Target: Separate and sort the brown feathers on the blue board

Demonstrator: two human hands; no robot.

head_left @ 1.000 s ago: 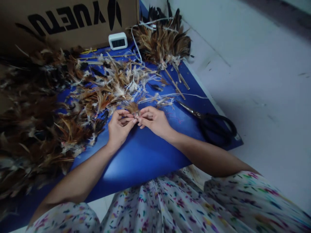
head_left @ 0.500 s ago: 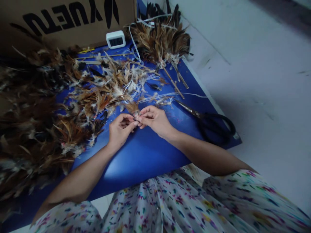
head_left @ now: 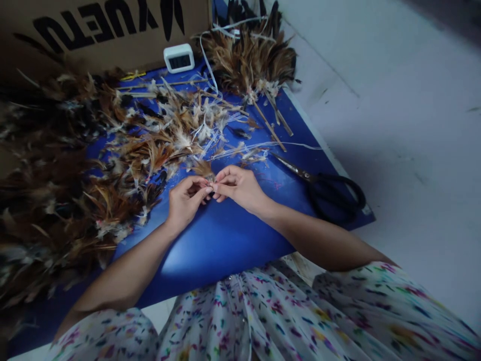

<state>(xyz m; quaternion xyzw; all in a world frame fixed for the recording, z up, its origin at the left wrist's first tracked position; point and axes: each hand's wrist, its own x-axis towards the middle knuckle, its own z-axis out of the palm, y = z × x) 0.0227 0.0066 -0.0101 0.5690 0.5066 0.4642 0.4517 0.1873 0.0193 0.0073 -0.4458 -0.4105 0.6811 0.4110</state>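
My left hand (head_left: pixel 186 200) and my right hand (head_left: pixel 238 188) meet fingertip to fingertip over a blue board (head_left: pixel 210 240). Both pinch the base of a small brown feather tuft (head_left: pixel 205 169) that sticks out away from me. The fingers of each hand are curled and pressed together on it. A loose heap of brown, black and white feathers (head_left: pixel 150 145) lies just beyond the hands. White string (head_left: pixel 263 146) runs across the board toward the tuft.
Black scissors (head_left: pixel 330 193) lie on the board's right edge. A feather bundle with sticks (head_left: pixel 250 62) sits at the far right corner. A small white clock (head_left: pixel 179 57) stands against a cardboard box (head_left: pixel 93 30). Grey floor (head_left: pixel 394 125) lies to the right.
Both hands stay together on the tuft, with only small finger shifts. The view has drifted slightly.
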